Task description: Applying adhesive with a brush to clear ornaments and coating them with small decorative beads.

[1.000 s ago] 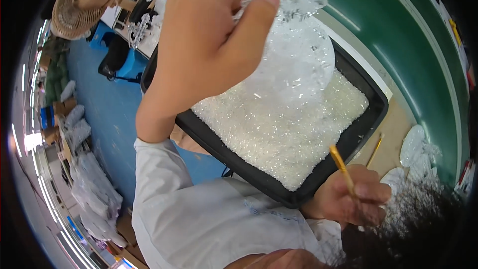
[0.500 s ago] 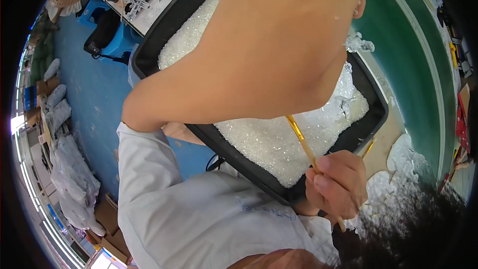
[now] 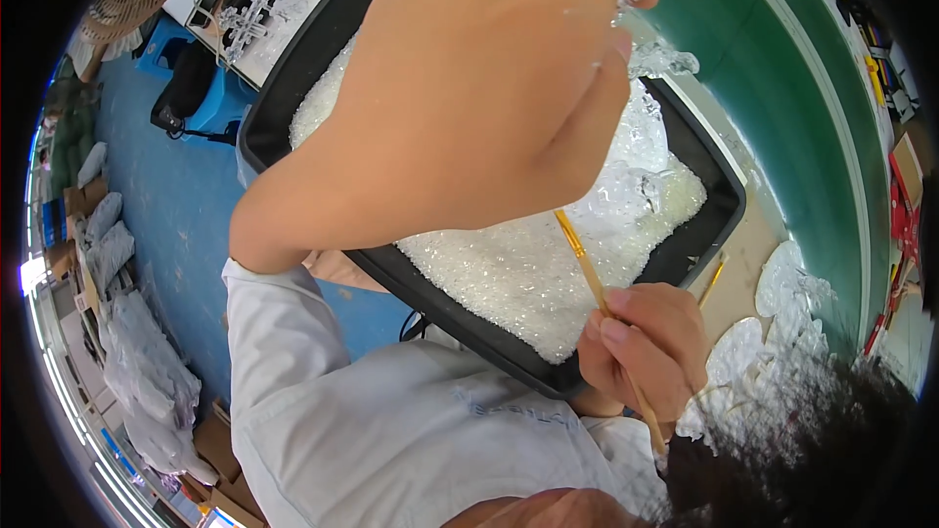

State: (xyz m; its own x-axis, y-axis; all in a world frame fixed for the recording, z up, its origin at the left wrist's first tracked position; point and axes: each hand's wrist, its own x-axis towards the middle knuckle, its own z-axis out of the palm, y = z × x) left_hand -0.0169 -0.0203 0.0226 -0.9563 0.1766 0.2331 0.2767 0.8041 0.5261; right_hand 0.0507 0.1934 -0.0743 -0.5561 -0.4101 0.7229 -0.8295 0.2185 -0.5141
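Observation:
My left hand (image 3: 479,98) reaches across the black tray (image 3: 411,298), closed, its fingertips pinching a clear, knobbly plastic ornament (image 3: 665,61). Most of that ornament is hidden behind the hand. White glittery granules (image 3: 528,284) fill the tray beneath, and a clear, shiny piece (image 3: 641,137) lies on them toward the right end. Low on the right, over the tray's near rim, my right hand (image 3: 646,342) grips a thin paintbrush (image 3: 579,249) like a pen. The brush has a pale handle and a gold ferrule pointing up under the left hand, which covers its bristle end.
Beside the tray on the right lie clear, frosted pieces (image 3: 782,284) and a yellow stick (image 3: 714,279). A green surface (image 3: 753,68) stretches along the far right. At upper left, a clear snowflake-like ornament (image 3: 245,24) sits near a blue stool (image 3: 215,103). Plastic bags (image 3: 147,362) line the left.
The whole view has shifted slightly, with the tray and hands appearing further left. My left hand has turned a little, showing more of its fingers. Both hands keep their holds.

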